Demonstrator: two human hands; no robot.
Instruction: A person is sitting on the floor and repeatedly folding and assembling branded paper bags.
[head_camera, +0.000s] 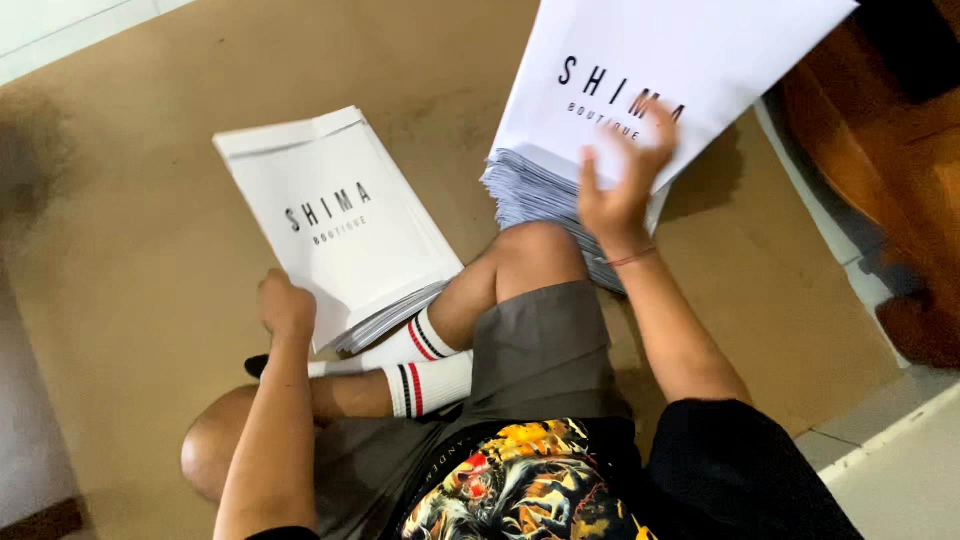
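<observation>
On brown cardboard flooring (150, 250), the left hand (287, 307) grips a flat white paper bag (335, 220) atop its stack. Right hand (622, 180), fingers spread open, touches another white paper bag (650, 50).

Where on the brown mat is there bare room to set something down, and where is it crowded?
Free: the wide mat left of the left stack, the strip between the two stacks, and the mat right of the right arm. Crowded: around the knee, where the right stack, the left hand and the right hand meet.
</observation>
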